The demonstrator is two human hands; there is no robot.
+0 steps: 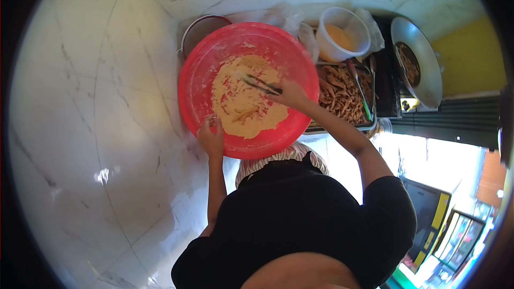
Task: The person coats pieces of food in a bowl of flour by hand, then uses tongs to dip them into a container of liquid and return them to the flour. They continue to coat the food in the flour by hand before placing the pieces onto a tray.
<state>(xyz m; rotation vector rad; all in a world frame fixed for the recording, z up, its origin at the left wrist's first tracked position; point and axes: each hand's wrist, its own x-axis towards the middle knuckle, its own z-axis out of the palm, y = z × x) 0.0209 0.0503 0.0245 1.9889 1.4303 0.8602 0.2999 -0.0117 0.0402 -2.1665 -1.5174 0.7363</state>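
A large red plastic basin (187, 83) holds pale, clumpy flour (267, 120) with a few coated strips (243, 114) lying in it. My right hand (292, 95) is closed round dark tongs (259, 83), whose tips reach into the flour; the hand is slightly blurred. At the basin's lower left edge, my left hand (210, 135) has its fingers bent over the rim, with the fingertips on the inner side. Some of its grip is hard to make out at this size.
Right of the basin, a tray of brown fried strips (342, 93) holds a green-handled utensil (364, 99). Behind it stands a clear tub (342, 35) with orange liquid. A wide pan (420, 64) sits farther right. A sieve (206, 27) is behind the basin, by the marbled wall (96, 101).
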